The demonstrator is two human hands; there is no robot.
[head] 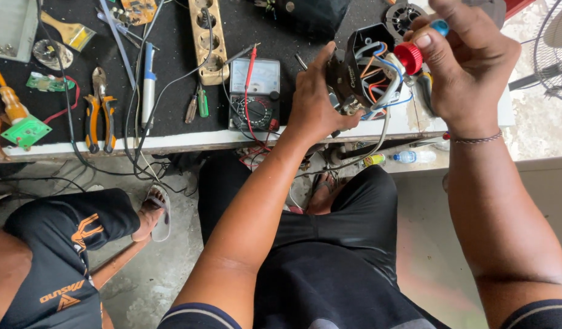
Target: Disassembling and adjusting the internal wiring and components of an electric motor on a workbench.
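While the left hand (314, 100) grips the black motor housing (360, 67) above the workbench's (189, 139) front edge, the right hand (470, 58) pinches a red-handled screwdriver (409, 56); it looks heavy, rigid, its wires (378, 73) fragile.

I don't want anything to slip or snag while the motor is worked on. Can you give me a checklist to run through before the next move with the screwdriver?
1. Fan motor housing held firm: ok, left hand grips its side.
2. Red-capped screwdriver in grip: ok, right hand holds it over the housing.
3. Tip seated on a screw: cannot tell, tip hidden.
4. Coloured wires clear of the tool: not ok, they loop right beside it.
5. Analog multimeter secure: ok, flat on the black mat.
6. Housing supported by the bench: cannot tell.
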